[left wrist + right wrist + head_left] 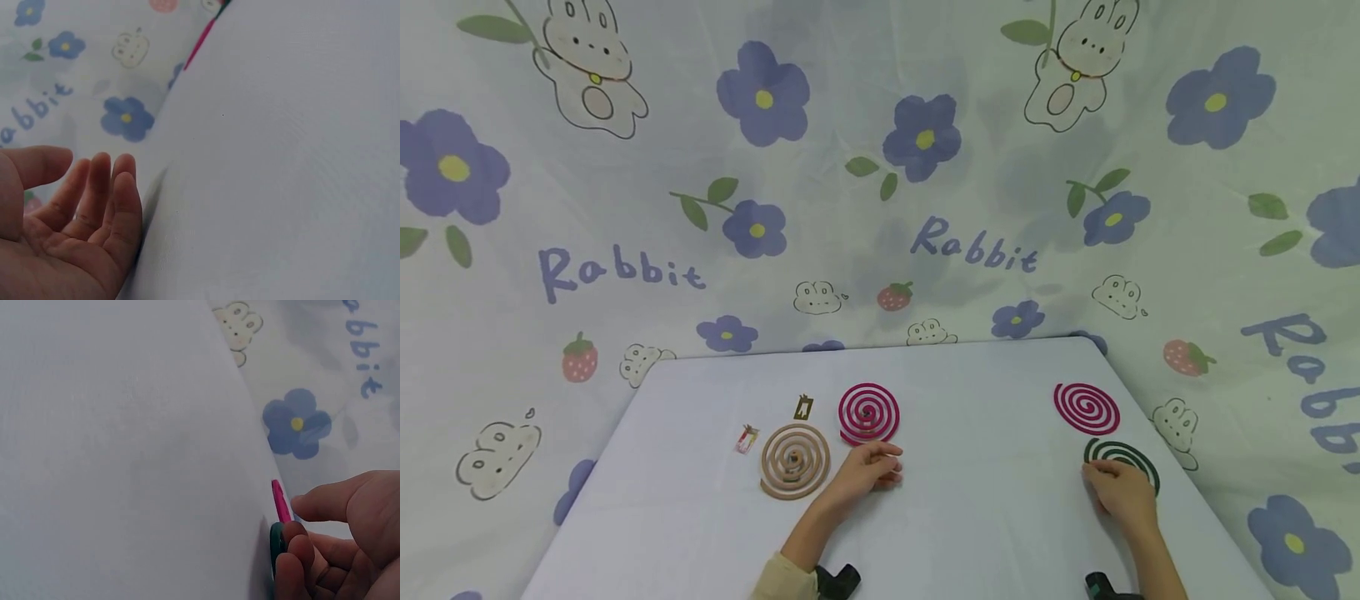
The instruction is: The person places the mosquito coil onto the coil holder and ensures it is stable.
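Note:
In the head view my right hand (pixel 1123 497) is at the near left side of a dark green mosquito coil (pixel 1114 447), covering part of it. The right wrist view shows the fingertips against the edge of the green coil (pixel 275 540), with the thumb held apart from the fingers. Just behind lies a pink coil (pixel 1086 408). My left hand (pixel 867 467) rests on the table with loosely bent fingers and holds nothing. Beyond it is another pink coil (pixel 868 390), and to its left a tan coil (pixel 775 485); both have something small and dark at the centre.
A small gold-coloured metal piece (pixel 803 407) and a small red-and-white piece (pixel 747 438) lie at the back left of the white table (pixel 970 475). A printed cloth (pixel 850 233) with flowers and rabbits hangs behind the table and at its sides.

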Demonstrator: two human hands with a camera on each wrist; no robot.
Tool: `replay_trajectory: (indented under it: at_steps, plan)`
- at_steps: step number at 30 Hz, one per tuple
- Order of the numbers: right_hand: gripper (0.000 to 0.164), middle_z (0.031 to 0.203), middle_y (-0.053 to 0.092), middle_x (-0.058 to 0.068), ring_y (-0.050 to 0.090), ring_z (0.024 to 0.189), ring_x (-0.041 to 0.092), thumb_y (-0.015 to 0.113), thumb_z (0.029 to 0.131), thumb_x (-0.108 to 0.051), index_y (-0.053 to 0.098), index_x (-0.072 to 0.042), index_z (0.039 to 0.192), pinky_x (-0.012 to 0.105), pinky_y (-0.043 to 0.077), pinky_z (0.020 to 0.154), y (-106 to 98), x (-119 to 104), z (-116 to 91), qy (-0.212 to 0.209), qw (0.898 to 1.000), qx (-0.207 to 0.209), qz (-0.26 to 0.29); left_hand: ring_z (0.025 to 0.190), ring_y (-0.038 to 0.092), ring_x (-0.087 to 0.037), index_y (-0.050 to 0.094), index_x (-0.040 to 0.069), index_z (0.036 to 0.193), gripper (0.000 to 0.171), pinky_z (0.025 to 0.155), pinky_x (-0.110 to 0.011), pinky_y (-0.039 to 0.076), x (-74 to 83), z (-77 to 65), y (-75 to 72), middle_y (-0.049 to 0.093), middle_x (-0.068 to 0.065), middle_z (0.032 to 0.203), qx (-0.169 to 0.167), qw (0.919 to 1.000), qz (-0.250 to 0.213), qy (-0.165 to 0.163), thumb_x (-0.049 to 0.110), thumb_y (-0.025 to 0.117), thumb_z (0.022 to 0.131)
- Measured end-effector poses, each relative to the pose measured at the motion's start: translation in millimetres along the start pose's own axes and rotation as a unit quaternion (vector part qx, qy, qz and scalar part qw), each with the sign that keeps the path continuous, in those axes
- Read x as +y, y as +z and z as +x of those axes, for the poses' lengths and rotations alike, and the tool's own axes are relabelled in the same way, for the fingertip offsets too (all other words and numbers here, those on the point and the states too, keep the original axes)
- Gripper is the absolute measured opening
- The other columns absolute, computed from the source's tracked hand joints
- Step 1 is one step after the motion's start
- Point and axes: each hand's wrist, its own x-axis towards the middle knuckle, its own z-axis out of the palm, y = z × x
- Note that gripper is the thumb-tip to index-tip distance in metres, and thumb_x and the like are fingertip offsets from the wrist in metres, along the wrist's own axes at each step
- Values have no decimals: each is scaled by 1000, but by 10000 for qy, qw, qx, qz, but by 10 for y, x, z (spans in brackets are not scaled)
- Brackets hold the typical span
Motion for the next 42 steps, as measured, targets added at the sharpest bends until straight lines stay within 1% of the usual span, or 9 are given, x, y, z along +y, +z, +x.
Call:
replay_trajectory:
  at_steps: [7, 10, 18, 20, 24, 30, 37, 40, 42]
  plan:
    - [42, 67, 60, 3, 54, 51, 17, 62, 91, -25, 63, 8, 116, 31, 41, 45, 88, -70, -2, -321, 9991, -241, -105, 85, 67, -24, 54, -13, 121, 31, 76, -34, 56, -6, 12, 44, 65, -22, 98, 52, 9999, -32, -93, 8, 56, 97]
    - [40, 67, 59, 3, 53, 50, 17, 63, 91, -25, 63, 8, 115, 31, 41, 45, 146, -96, -15, -430, 9985, -272, -182, 85, 67, -24, 55, -12, 121, 31, 77, -34, 56, -12, 22, 56, 65, -23, 98, 63, 9999, -34, -114, 8, 57, 97]
    - [35, 72, 59, 4, 53, 55, 17, 66, 89, -23, 67, 5, 109, 30, 43, 47, 291, -185, -64, -675, 9966, -321, -345, 85, 67, -26, 55, -13, 121, 32, 77, -38, 56, 7, 29, 131, 65, -22, 97, 0, 10000, -17, 31, 9, 56, 98]
    - [34, 73, 59, 4, 52, 56, 17, 66, 88, -22, 67, 5, 109, 29, 43, 47, 317, -216, -81, -735, 9960, -348, -383, 85, 67, -26, 55, -13, 120, 31, 77, -38, 56, 5, 37, 152, 65, -21, 96, 15, 10000, -39, 14, 9, 57, 97]
    - [33, 71, 58, 3, 52, 57, 17, 67, 88, -21, 68, 5, 108, 29, 42, 48, 373, -276, -110, -875, 9946, -413, -381, 84, 68, -26, 56, -13, 120, 31, 77, -38, 56, 8, 58, 191, 65, -22, 96, -9, 10000, -41, 48, 8, 57, 97]
    - [32, 67, 56, 1, 50, 54, 16, 68, 88, -21, 68, 4, 107, 28, 41, 46, 485, -377, -130, -977, 9938, -476, -241, 85, 68, -27, 56, -12, 120, 30, 78, -39, 56, 11, 103, 245, 65, -23, 97, -30, 10000, -41, 34, 8, 57, 97]
    - [28, 63, 55, 1, 49, 50, 15, 68, 88, -21, 70, 2, 104, 28, 39, 44, 627, -477, -176, -1011, 9930, -592, -136, 84, 68, -25, 56, -13, 120, 31, 76, -37, 56, 9, 110, 286, 66, -18, 94, -103, 9999, 10, 111, 8, 56, 97]
    - [29, 66, 56, 2, 50, 53, 16, 69, 87, -21, 69, 3, 104, 28, 40, 45, 647, -501, -191, -1045, 9928, -515, -279, 83, 68, -24, 55, -13, 120, 32, 76, -37, 56, 14, 115, 305, 66, -17, 93, -128, 9999, -5, 99, 8, 56, 97]
    - [32, 69, 58, 3, 52, 58, 18, 70, 87, -21, 67, 4, 106, 30, 41, 48, 641, -505, -202, -1071, 9927, -377, -420, 83, 68, -25, 55, -13, 121, 32, 76, -37, 56, 27, 119, 322, 66, -17, 93, -137, 9999, 0, 86, 8, 56, 97]
